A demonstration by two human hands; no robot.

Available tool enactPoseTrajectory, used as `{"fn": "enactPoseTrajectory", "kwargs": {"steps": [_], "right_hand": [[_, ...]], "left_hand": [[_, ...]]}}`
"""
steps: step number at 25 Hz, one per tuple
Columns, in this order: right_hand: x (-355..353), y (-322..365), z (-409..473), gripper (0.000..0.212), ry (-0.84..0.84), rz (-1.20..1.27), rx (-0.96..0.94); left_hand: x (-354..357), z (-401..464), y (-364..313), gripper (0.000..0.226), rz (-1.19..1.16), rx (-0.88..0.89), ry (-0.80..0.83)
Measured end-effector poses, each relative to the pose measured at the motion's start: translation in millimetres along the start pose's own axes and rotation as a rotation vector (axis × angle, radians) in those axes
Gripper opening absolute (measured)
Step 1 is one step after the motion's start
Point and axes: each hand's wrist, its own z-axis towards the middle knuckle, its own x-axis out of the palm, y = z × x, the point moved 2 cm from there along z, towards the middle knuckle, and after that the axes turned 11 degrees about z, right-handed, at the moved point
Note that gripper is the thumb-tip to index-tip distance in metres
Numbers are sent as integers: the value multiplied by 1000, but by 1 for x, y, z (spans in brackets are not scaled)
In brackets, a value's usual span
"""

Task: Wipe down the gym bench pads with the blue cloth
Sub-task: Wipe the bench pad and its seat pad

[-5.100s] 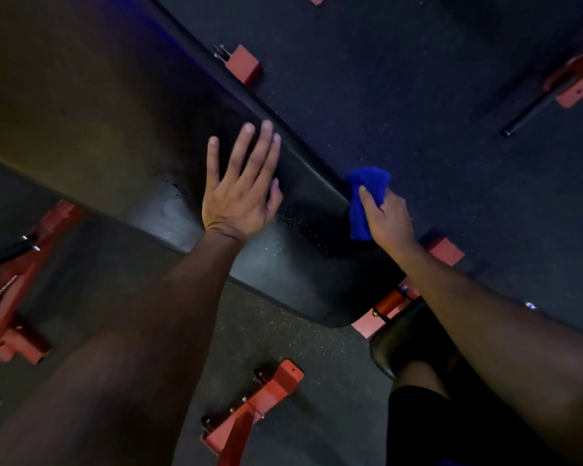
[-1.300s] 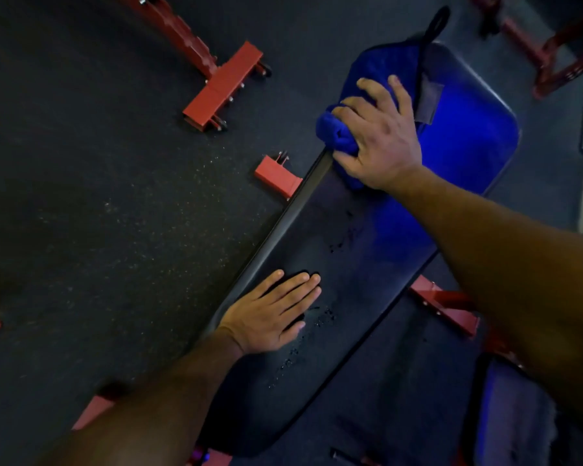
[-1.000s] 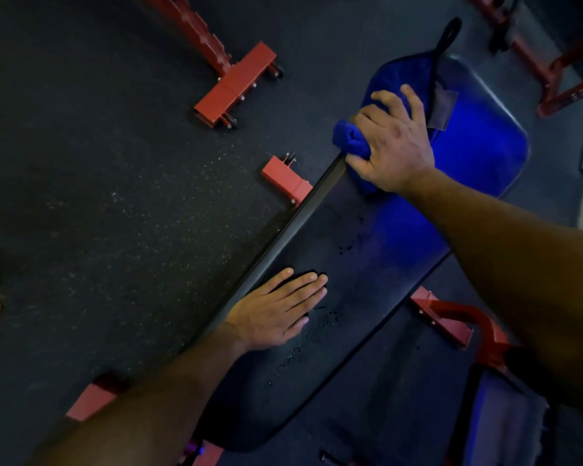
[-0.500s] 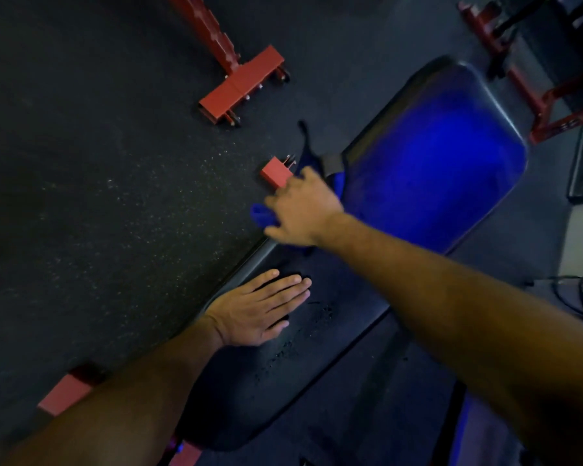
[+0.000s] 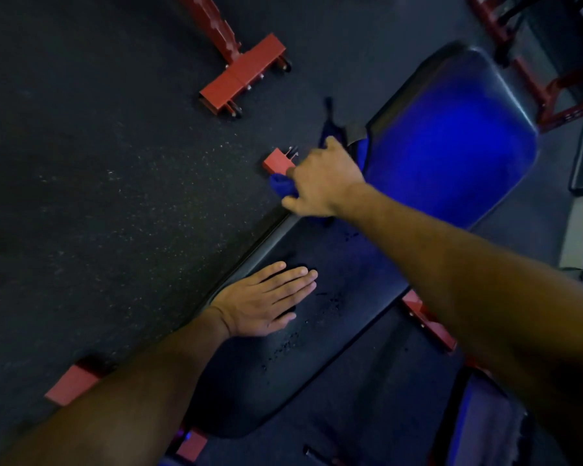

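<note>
The wipe looks to be partway through, judging from the long bench pad (image 5: 317, 331) alone: dark specks and droplets are scattered over its near half, around and beyond the left hand (image 5: 263, 301), so that stretch seems not yet wiped, while the far, wider end of the pad, lit by a blue glow, shows no such specks, though the glare makes it hard to be sure it is clean. The side edge of the pad by the floor is where the work stands now. The right hand (image 5: 323, 179) is at that far-left edge of the pad, about midway along its length, its fingers curled down over the blue cloth (image 5: 281, 187); the fingertips are hidden, but the cloth is bunched under the palm, with one fold poking out on the floor side of the hand and another strip showing on the pad side near the knuckles. So the cloth lies beneath and around the grip, pressed against the pad's rim, just beside the small red frame bracket (image 5: 276, 162) that sticks out from under the pad. The left hand lies flat on the pad nearer the person, fingers straight and together, holding nothing, apparently bracing. A second dark pad (image 5: 485, 428) at the near right corner appears untouched.
</note>
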Motion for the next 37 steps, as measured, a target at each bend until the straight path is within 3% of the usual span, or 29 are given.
{"fn": "enactPoseTrajectory", "kwargs": {"steps": [3, 6, 9, 11, 15, 19, 21, 23, 25, 26, 30, 32, 34, 37], "right_hand": [[15, 49, -5, 54, 58, 29, -69], [9, 36, -11, 60, 85, 24, -192], [-16, -43, -10, 71, -35, -24, 4], [-25, -74, -10, 66, -146, -37, 138], [-7, -42, -9, 44, -230, 56, 177], [-28, -42, -28, 43, -258, 136, 258], [-38, -31, -43, 40, -361, 203, 288], [-46, -25, -74, 38, -615, 253, 292], [-38, -48, -120, 40, -825, 271, 372], [-27, -63, -141, 43, -846, 288, 428], [26, -66, -151, 58, -522, 291, 749], [30, -47, -121, 62, -529, 336, 899], [28, -19, -98, 67, -595, 352, 840], [53, 33, -115, 79, -549, 328, 506]], "left_hand": [[-2, 1, 0, 63, -6, 3, 1], [-1, 0, 0, 64, -20, 14, -2], [0, 0, 1, 63, -30, 12, -1], [-2, -1, 0, 64, -27, 8, -7], [-2, 0, 1, 63, -12, 7, 8], [-9, 5, 2, 65, -8, 27, 85], [-17, 7, 1, 67, -14, 28, 137], [-17, 9, -1, 69, 29, 21, 172], [-10, 3, -4, 69, 59, 2, 160], [-7, 1, -6, 69, 61, 2, 146], [-3, 2, -9, 71, 86, 6, 104], [-4, 0, -8, 70, 95, 10, 103], [-4, 5, -7, 70, 94, 14, 102], [-6, 3, -7, 70, 96, 21, 111]]}}
